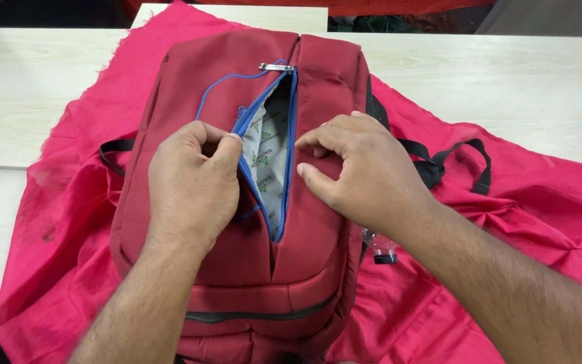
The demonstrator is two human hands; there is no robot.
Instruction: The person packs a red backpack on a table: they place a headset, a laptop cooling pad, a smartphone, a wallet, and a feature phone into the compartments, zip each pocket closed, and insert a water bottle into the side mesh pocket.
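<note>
A dark red backpack (190,74) lies flat on a bright pink cloth (506,202). Its front pocket with a blue zipper (292,108) gapes open, showing grey printed lining (267,141). A metal zipper pull (276,67) sits at the far end of the opening. My left hand (193,182) pinches the left edge of the pocket opening. My right hand (365,172) rests on the right side of the opening, thumb and fingers curled on the fabric.
The cloth covers pale wooden tables (28,87). Black backpack straps (453,162) stick out on the right and another strap (112,152) on the left. A clear plastic bottle with a dark cap (380,248) pokes out beside the bag under my right wrist.
</note>
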